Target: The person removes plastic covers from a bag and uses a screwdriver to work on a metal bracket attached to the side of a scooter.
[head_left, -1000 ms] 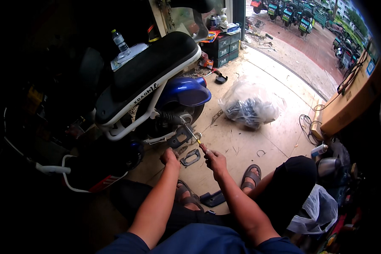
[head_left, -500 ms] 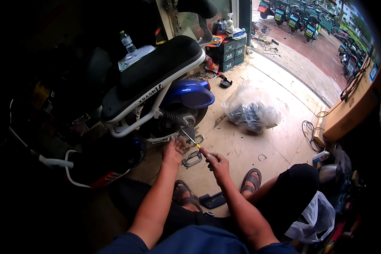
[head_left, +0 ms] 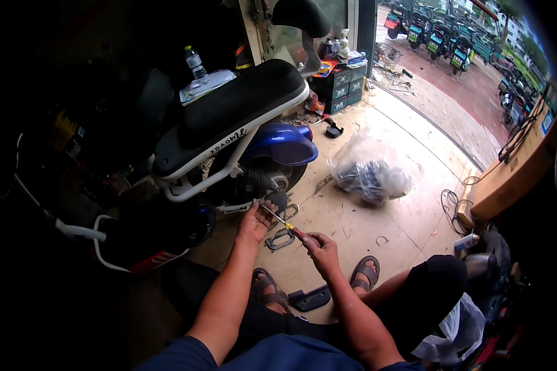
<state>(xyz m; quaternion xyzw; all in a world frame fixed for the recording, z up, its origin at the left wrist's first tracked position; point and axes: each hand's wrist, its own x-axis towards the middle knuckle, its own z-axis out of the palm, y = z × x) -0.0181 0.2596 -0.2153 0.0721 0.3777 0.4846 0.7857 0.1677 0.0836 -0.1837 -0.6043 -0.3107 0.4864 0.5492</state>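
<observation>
My right hand [head_left: 321, 248] is closed around the red handle of a screwdriver [head_left: 298, 233], which has a yellow collar and a thin metal shaft. Its shaft slants up and left, the tip lying over the fingers of my left hand [head_left: 254, 224]. That hand is turned palm up, fingers apart and slightly bent; any small part at the tip is too small to make out. Just beyond stands an electric scooter [head_left: 229, 143] with a black seat, white frame and blue rear fender [head_left: 284, 145]. My left fingers are close to its lower rear, by the wheel.
A dark oval ring-shaped part [head_left: 280, 240] lies under my hands, and a black plastic piece [head_left: 310, 298] between my sandals. Farther right sits a filled clear plastic bag [head_left: 375, 170]. Dark boxes [head_left: 339, 89] are stacked by the doorway; a cardboard box [head_left: 512, 164] and cables stand right.
The view has shifted slightly, moving the scooter and bag a little in the picture. The screwdriver's tip now lies farther over my left fingers; my right hand keeps its grip.
</observation>
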